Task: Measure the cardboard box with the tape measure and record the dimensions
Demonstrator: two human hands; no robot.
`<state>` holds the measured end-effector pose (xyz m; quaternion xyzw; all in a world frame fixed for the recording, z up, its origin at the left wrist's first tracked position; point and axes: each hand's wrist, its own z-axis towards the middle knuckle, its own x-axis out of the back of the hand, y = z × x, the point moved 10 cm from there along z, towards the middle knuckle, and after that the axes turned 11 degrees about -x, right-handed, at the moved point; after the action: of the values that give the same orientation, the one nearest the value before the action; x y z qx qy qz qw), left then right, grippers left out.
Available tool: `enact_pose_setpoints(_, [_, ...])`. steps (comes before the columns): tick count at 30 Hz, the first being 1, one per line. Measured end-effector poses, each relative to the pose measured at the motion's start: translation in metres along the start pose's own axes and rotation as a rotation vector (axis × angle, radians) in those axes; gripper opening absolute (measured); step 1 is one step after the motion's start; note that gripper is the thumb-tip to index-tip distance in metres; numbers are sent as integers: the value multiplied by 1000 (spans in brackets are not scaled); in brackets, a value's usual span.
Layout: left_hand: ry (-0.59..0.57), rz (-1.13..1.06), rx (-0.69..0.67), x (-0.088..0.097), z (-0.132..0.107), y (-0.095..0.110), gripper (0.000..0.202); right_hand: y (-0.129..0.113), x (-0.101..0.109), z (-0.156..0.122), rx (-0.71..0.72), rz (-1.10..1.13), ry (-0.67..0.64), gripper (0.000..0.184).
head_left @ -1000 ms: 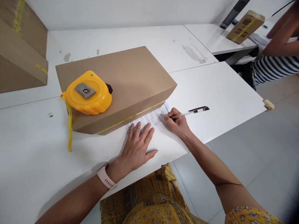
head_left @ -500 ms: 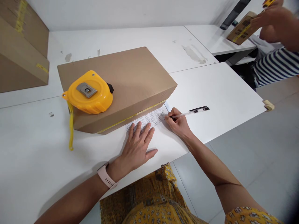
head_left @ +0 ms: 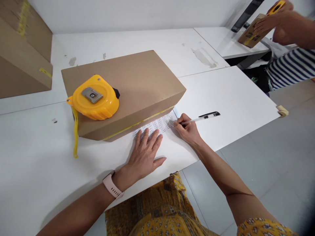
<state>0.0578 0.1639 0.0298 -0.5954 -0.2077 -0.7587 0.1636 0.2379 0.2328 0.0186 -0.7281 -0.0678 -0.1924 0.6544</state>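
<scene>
My right hand [head_left: 188,130] is closed around a pen [head_left: 205,116] with a clear barrel and black clip, its tip end at a sheet of paper [head_left: 157,125] covered in rows of handwriting. Flat across the lower part of that sheet lies my left hand [head_left: 145,154], fingers spread. Part of the paper is hidden by the hands and by the cardboard box [head_left: 130,78] just beyond them, which has yellow tape along its near side. On the box's left end rests a yellow tape measure [head_left: 95,98], with a yellow strap hanging past the box edge.
Another cardboard box [head_left: 27,55] stands at the left on the white table [head_left: 221,98]. A wooden piece [head_left: 283,111] sits at the table's right corner. At the upper right, a co-worker's hands [head_left: 283,28] hold a small carton [head_left: 251,34] and a yellow tape measure [head_left: 276,7].
My hands stay in nearly the same place, pen on the paper. The co-worker's yellow tape measure has moved down and left, closer to the small carton.
</scene>
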Motion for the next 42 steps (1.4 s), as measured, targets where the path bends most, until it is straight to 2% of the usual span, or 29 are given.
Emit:
enact_pose_setpoints(7, [-3, -11, 2, -1, 0, 0, 71, 3, 1, 0, -2, 17, 15, 25])
enact_pose_setpoints(9, [1, -6, 1, -1, -1, 0, 71, 4, 9, 0, 8, 32, 87, 25])
enact_pose_setpoints(12, [4, 11, -5, -1, -1, 0, 70, 7, 36, 2, 35, 18, 282, 19])
enact_pose_setpoints(15, [6, 25, -12, -1, -1, -1, 70, 6, 55, 4, 111, -200, 394, 5])
enact_pose_setpoints(18, [9, 37, -21, -1, 0, 0, 69, 7, 58, 9, 174, -517, 396, 27])
enact_pose_setpoints(20, [39, 57, -26, 3, 0, 1, 65, 14, 60, 13, 151, -660, 401, 43])
enact_pose_setpoints(22, [137, 99, -53, 18, -1, 5, 51, 20, 63, 16, 108, -738, 427, 57])
enact_pose_setpoints(23, [221, 125, -81, 32, -3, 8, 41, 22, 64, 16, 90, -761, 437, 63])
enact_pose_setpoints(25, [427, 180, -138, 68, -10, 13, 30, 24, 64, 17, 65, -766, 456, 71])
enact_pose_setpoints(27, [640, 239, -139, 112, -21, 10, 35, 25, 66, 16, 47, -717, 480, 71])
enact_pose_setpoints(29, [787, 287, -30, 152, -29, -8, 43, 25, 70, 15, 31, -637, 516, 65])
enact_pose_setpoints(31, [797, 264, 155, 180, -29, -38, 49, 24, 75, 13, 22, -567, 560, 56])
enact_pose_setpoints(33, [708, 166, 343, 191, -24, -74, 63, 23, 80, 11, 29, -522, 612, 47])
enact_pose_setpoints(36, [587, 23, 530, 189, -22, -113, 80, 18, 84, 7, 83, -473, 678, 41])
enact_pose_setpoints(39, [578, -42, 603, 187, -27, -127, 72, 2, 87, -7, 193, -367, 761, 36])
enact_pose_setpoints(42, [638, -240, 626, 188, -35, -127, 70, -39, 86, -36, 336, -171, 815, 31])
